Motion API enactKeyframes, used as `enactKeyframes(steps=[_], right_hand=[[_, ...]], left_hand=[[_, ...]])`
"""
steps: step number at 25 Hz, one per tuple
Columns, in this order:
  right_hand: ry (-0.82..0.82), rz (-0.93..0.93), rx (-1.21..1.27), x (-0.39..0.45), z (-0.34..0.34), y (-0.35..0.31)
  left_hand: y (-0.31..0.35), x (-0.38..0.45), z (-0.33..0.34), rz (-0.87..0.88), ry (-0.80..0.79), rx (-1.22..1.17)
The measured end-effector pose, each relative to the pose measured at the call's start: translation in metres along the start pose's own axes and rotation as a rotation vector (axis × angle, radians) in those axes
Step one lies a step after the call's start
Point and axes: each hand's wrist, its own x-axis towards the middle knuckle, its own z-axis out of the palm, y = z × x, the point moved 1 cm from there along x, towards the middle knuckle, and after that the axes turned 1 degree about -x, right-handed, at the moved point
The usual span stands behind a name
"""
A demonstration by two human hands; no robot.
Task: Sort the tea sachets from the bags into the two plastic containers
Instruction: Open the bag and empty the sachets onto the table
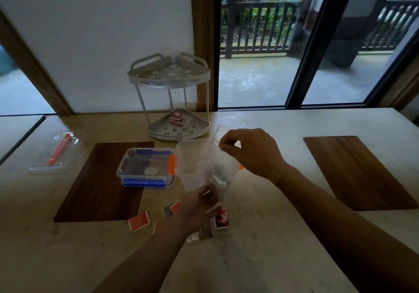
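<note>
A clear plastic bag (197, 163) hangs over the table's middle. My right hand (249, 150) pinches its upper edge, and my left hand (199, 204) grips its lower end, where grey sachets show blurred inside. Several tea sachets lie on the table below: an orange one (138, 220), another orange one (173, 207) and a dark red one (221, 220). An open clear plastic container (146, 167) with blue and orange clips stands on the left wooden mat. Behind the bag an orange clip (241, 166) shows; what it belongs to is hidden.
A two-tier metal corner rack (174, 102) stands at the back with pink sachets (178, 118) on its lower shelf. A clear lid with an orange clip (55, 154) lies far left. Wooden mats lie left (90, 190) and right (356, 170).
</note>
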Motion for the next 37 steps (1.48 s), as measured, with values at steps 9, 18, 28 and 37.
enactKeyframes(steps=[9, 18, 28, 37], right_hand=[[0.025, 0.168, 0.004, 0.080, 0.023, 0.020], [-0.197, 0.347, 0.000, 0.091, 0.120, 0.051], [-0.312, 0.469, 0.015, 0.074, 0.167, 0.064], [-0.339, 0.486, -0.053, 0.074, 0.179, 0.065]], left_hand=[[0.090, 0.026, -0.042, 0.219, 0.201, 0.166], [0.150, 0.026, -0.095, 0.373, 0.416, 0.402], [0.170, 0.024, -0.095, 0.377, 0.384, 0.611], [0.185, 0.025, -0.089, 0.439, 0.371, 0.863]])
